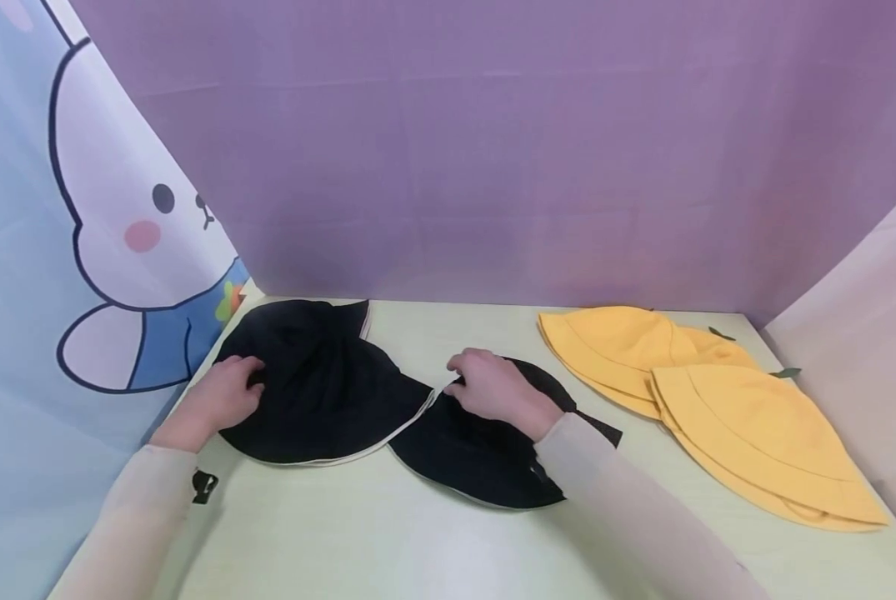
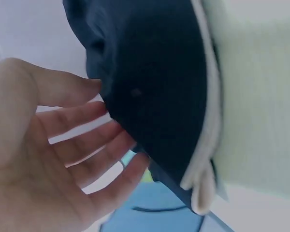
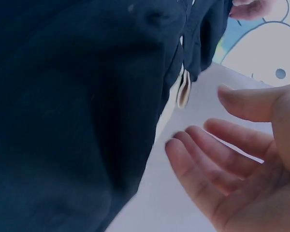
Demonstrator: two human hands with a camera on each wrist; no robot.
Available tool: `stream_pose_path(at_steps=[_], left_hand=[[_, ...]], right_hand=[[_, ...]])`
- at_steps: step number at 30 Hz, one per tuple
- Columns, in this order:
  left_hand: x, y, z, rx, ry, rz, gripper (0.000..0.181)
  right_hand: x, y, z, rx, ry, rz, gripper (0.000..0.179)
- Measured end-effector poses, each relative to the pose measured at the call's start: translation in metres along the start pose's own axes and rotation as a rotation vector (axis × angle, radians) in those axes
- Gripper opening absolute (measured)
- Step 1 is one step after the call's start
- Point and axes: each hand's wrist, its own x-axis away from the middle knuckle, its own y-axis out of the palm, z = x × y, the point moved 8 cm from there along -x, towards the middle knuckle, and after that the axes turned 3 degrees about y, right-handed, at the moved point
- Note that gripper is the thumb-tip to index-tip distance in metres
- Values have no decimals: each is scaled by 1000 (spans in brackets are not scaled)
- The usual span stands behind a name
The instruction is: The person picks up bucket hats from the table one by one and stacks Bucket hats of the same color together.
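A black bucket hat (image 1: 320,392) with a pale-edged brim lies flattened on the left of the table. My left hand (image 1: 230,392) is at its left side; in the left wrist view the fingertips (image 2: 128,140) meet the dark cloth with the thumb held apart from them. Partly under that brim lies a second black hat (image 1: 485,467). Over its upper part is my right hand (image 1: 496,387). The right wrist view shows the right fingers (image 3: 188,169) loosely bent and spread, apart from the dark cloth beside them, with nothing held.
Two yellow hats (image 1: 763,433) with small green leaf tips overlap at the table's right. A purple cloth wall (image 1: 493,167) stands behind the pale table (image 1: 327,533). A blue rabbit-print cloth (image 1: 35,317) borders the left, a pale cloth (image 1: 868,358) the right.
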Motion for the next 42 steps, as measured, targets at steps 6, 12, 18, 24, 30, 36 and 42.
stream_pose_path(at_steps=[6,12,18,24,30,36,42], left_hand=[[7,1,-27,45,-68,-29,37],[16,-3,-37,106,-76,-60,28],[18,1,-40,146,-89,-114,25],[18,2,-40,158,-86,-143,21],[20,-9,-33,174,-51,-100,17],[19,-21,-29,141,-51,-81,19],[19,-27,-25,147,-67,-82,21]], right_hand=[[-27,20,-13,-246,43,-38,38],[-35,42,-19,-172,139,-142,40],[-38,47,-17,-144,161,-121,32],[-39,43,-14,-235,152,-74,26],[-38,30,-16,-262,114,-29,22],[-36,19,-18,-297,91,-4,21],[-30,6,-18,-325,70,3,20]])
